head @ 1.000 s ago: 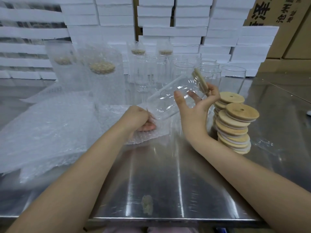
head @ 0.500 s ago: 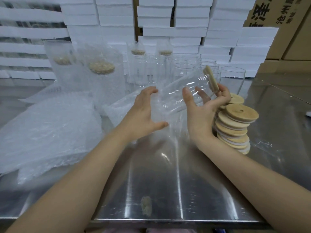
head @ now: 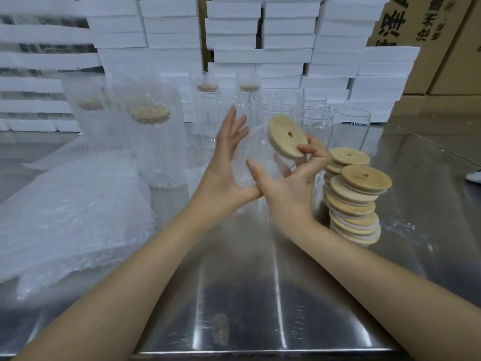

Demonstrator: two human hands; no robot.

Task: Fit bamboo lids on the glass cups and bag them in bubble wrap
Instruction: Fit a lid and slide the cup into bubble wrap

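A clear glass cup (head: 256,162) with a round bamboo lid (head: 286,136) on its mouth is held in the air, tilted so the lid faces me. My right hand (head: 291,186) grips it, thumb on the glass and fingertips curled on the lid's rim. On the cup's left side lies my left hand (head: 226,162), fingers straight. A leaning stack of several bamboo lids (head: 354,204) stands to the right. Flat bubble wrap bags (head: 73,212) lie in a pile at the left.
Several bagged, lidded cups (head: 153,142) stand at the back left, and several bare glass cups (head: 348,131) behind my hands. The steel table (head: 260,295) has its front edge near me. White foam boxes (head: 260,35) and cardboard cartons (head: 429,35) are stacked along the back.
The cup has swung up so its lid now faces me. My left hand left the bubble wrap, rose to the cup and now lies flat against its side.
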